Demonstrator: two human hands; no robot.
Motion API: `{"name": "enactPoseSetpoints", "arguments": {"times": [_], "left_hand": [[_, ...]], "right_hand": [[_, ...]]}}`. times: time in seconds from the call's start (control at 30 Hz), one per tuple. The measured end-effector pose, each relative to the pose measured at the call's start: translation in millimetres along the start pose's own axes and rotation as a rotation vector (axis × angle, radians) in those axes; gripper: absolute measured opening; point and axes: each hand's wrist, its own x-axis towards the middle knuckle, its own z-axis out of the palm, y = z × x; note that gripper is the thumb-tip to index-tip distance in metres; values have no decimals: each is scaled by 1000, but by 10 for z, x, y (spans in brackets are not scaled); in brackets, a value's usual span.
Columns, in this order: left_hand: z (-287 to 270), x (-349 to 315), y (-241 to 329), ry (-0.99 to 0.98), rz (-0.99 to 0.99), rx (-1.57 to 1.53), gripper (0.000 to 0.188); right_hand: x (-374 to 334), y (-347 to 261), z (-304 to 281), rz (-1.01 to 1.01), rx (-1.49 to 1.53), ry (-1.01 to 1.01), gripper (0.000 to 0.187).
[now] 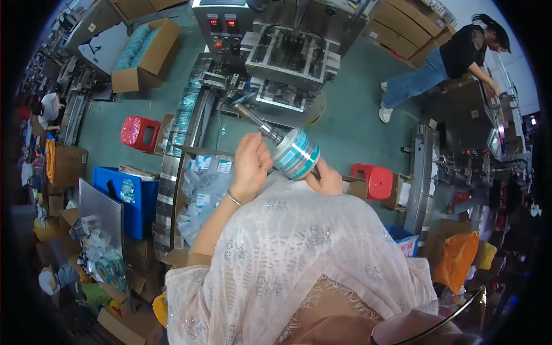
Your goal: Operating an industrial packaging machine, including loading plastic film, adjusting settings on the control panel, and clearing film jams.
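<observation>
A roll of teal-and-white printed film (297, 154) sits on a metal shaft (256, 119), tilted in front of my chest. The shaft's long bare end points up and left toward the machine. My right hand (326, 179) is closed round the shaft's lower end, against the underside of the roll. To the left of the roll, my left hand (251, 167) has its fingers curled in, just below the bare part of the shaft. Anything inside those fingers is hidden.
Ahead stands a metal machine (293, 57) with red displays. Beside my left arm is a carton of clear plastic packs (204, 184), next to a conveyor (187, 115). Red stools (140, 132) and a blue bin (123, 198) stand around. A person (445, 63) works at far right.
</observation>
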Motion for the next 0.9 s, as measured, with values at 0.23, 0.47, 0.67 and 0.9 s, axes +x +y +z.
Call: {"name": "enactPoseSetpoints", "arguments": {"times": [0.23,0.47,0.67,0.9], "left_hand": [[-347,233,9,-70,-244,-84,24],[-1061,585,-398,-26,-155,-293,19],[-757,579,-277,-186,-36,-244,50],[-593,472,-457,-395,-97,-195,37]], "right_hand": [[359,-129,-463,-259,-273,-138,34],[654,-470,-1113,-493,-689,-240,36],[778,-798,-1528,-564,-864,-322,37],[668,-852,-1677,-531,-954,-417,38]]}}
